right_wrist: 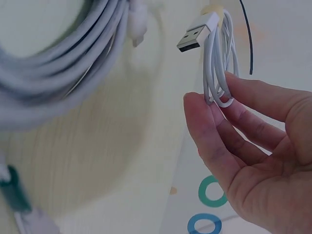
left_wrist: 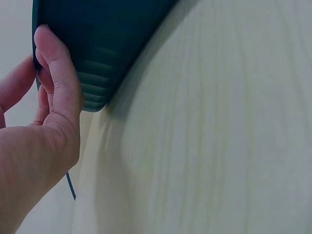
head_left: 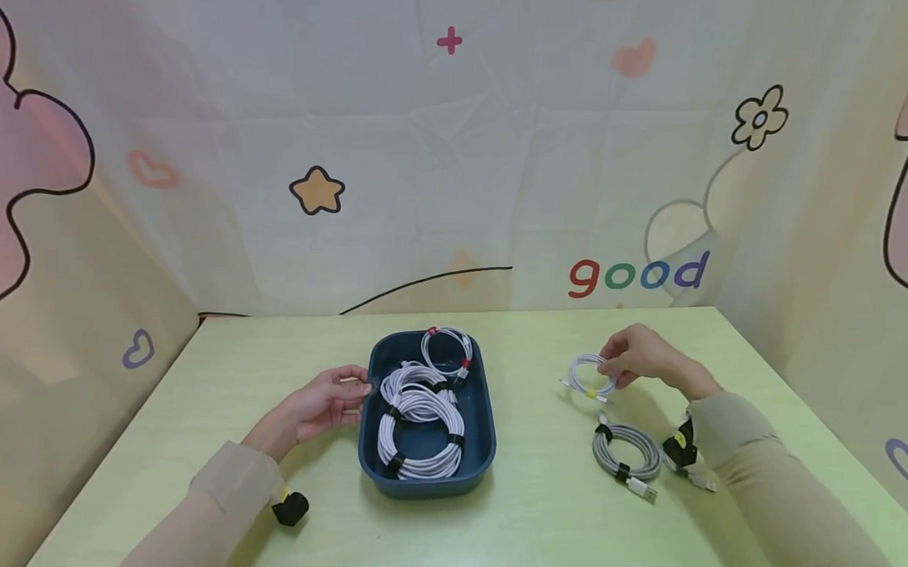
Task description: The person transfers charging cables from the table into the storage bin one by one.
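My left hand (head_left: pixel 322 406) grips the left rim of a dark blue plastic bin (head_left: pixel 486 418), with fingers against its outer wall in the left wrist view. Inside the bin lie several coiled white cables (head_left: pixel 420 466) bound with black ties, plus a smaller white coil (head_left: pixel 425 349) with red ties at the far end. Over the table's right side, my right hand (head_left: pixel 639 357) pinches a small coiled white USB cable (head_left: pixel 573 373) with a yellow tie between thumb and fingers. Its USB plug (right_wrist: pixel 195 34) juts out toward the camera in the right wrist view.
A grey coiled USB cable (head_left: pixel 649 445) with black ties lies on the table nearer me, below the right hand. Another cable's plug (head_left: pixel 702 481) shows beside the right wrist camera (head_left: pixel 679 448). A printed curtain (head_left: pixel 399 148) stands behind the pale table (head_left: pixel 281 494).
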A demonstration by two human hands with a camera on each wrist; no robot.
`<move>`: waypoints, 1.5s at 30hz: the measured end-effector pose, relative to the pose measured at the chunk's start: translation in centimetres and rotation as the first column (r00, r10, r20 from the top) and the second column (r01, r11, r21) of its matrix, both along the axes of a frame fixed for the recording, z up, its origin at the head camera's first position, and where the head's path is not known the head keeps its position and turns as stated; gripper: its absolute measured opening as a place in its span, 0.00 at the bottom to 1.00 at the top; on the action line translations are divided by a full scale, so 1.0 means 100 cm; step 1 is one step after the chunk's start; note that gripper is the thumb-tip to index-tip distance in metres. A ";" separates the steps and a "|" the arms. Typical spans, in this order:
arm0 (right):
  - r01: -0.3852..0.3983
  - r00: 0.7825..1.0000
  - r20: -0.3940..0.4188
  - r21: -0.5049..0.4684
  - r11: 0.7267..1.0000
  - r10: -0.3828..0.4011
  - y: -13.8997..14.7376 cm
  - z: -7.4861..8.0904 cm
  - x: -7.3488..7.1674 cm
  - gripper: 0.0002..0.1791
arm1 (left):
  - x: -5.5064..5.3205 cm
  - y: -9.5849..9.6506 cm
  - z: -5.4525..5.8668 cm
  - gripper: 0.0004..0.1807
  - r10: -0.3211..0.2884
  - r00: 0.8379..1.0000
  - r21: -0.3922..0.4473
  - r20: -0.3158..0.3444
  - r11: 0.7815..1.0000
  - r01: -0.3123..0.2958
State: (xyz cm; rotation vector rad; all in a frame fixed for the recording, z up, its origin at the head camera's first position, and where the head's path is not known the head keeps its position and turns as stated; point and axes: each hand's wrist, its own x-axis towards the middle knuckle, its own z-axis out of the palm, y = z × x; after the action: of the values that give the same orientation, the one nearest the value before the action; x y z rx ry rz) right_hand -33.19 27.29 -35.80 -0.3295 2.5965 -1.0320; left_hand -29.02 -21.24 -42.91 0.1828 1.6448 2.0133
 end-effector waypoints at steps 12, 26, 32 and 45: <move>-0.020 1.000 0.002 -0.033 0.999 0.020 -0.030 0.001 -0.010 0.12 | 0.001 -0.001 0.000 0.07 -0.001 1.000 -0.004 0.011 1.000 0.001; -0.053 0.999 -0.001 -0.044 0.998 0.053 -0.058 0.010 -0.017 0.12 | 0.002 -0.001 -0.001 0.08 0.012 1.000 -0.002 0.014 1.000 -0.012; -0.054 0.999 -0.002 -0.044 0.998 0.054 -0.070 0.015 -0.021 0.12 | 0.002 -0.001 -0.001 0.08 0.009 1.000 0.008 0.013 1.000 -0.009; -0.073 0.997 -0.014 -0.042 0.997 0.072 -0.093 0.024 -0.020 0.13 | 0.002 0.001 0.001 0.07 -0.002 1.000 0.014 0.005 1.000 0.002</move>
State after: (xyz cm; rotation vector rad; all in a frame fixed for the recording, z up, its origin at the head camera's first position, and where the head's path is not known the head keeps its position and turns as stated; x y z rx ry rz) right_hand -35.15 17.98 -33.39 -0.4380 2.5563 -1.0639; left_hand -28.81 -21.14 -42.80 0.1839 1.6275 2.0223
